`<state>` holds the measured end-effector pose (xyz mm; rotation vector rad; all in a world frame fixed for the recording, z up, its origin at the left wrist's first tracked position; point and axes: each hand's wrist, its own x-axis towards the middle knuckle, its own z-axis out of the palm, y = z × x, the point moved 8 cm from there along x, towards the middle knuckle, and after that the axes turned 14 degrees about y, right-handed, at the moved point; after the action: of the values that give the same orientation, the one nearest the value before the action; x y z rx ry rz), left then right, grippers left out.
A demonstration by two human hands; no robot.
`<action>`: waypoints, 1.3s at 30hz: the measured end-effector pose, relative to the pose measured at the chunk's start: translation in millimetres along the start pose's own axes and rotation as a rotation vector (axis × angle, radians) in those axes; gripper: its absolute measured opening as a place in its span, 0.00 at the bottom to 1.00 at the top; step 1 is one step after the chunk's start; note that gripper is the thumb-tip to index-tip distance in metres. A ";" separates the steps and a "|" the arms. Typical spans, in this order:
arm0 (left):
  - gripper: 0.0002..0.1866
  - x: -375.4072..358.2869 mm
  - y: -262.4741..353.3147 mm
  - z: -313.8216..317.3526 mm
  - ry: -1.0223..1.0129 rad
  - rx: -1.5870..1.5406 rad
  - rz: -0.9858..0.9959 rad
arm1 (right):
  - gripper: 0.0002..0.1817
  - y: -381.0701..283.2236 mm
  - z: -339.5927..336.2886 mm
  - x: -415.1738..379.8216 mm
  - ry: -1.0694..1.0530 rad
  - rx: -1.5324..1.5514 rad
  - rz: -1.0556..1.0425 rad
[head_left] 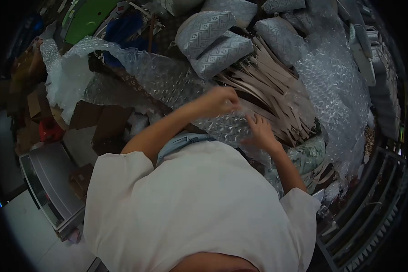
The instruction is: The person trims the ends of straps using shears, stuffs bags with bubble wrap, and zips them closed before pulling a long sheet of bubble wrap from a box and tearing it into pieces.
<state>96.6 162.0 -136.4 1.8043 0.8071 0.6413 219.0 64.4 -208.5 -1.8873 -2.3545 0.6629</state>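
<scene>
My left hand (pixel 220 100) is closed, its fingers curled together above a sheet of bubble wrap (pixel 222 127); what they pinch, if anything, is too blurred to make out. Close beside it, my right hand (pixel 262 132) lies with its fingers stretched out and apart, over the edge of the bubble wrap. Just beyond both hands is a loose pile of long flat beige strips (pixel 272 86). Silvery grey patterned pouches or cushions (pixel 222 52) lie past the strips.
More bubble wrap (pixel 335 86) drapes on the right and at the left (pixel 77 68). Cardboard boxes (pixel 93 120) and a red object (pixel 51 130) sit to the left. A dark metal rack (pixel 362 208) stands at lower right. A green board (pixel 88 20) is at the far left.
</scene>
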 end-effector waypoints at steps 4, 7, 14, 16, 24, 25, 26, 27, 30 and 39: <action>0.12 -5.8 -48.4 -157.5 0.574 1.239 0.310 | 0.49 5.6 18.8 -6.0 0.190 -0.217 0.004; 0.12 -16.6 -87.4 -199.7 0.346 1.335 0.019 | 0.45 18.5 26.6 -12.5 0.279 -0.188 -0.026; 0.07 -28.2 13.4 -114.3 -0.249 0.696 0.096 | 0.32 -85.5 -119.6 7.7 0.734 0.193 -0.191; 0.07 -28.0 59.8 -81.7 -0.311 0.554 0.093 | 0.27 -129.7 -142.1 27.0 0.732 0.297 -0.287; 0.06 -39.3 69.6 -142.8 -0.251 0.362 0.044 | 0.07 -68.9 -152.8 23.8 0.238 0.916 -0.014; 0.05 -41.4 67.5 -145.8 -0.216 0.200 -0.032 | 0.07 -64.1 -153.5 23.2 0.226 0.841 -0.025; 0.05 -43.0 65.9 -147.0 -0.182 0.040 -0.111 | 0.07 -62.4 -152.5 22.7 0.213 0.770 -0.035; 0.05 -43.8 69.2 -144.4 -0.188 0.036 -0.109 | 0.07 -65.7 -156.5 22.3 0.215 0.769 -0.028; 0.04 -44.2 84.2 -139.7 -0.210 0.184 -0.031 | 0.07 -93.6 -178.2 25.7 0.285 0.508 -0.163; 0.03 -51.2 109.9 -161.2 0.026 0.392 0.267 | 0.10 -141.0 -195.2 37.7 0.259 0.444 -0.414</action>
<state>-29.4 187.5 19.1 2.2914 0.7524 0.7141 138.7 134.7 10.6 -1.1805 -2.1119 0.7602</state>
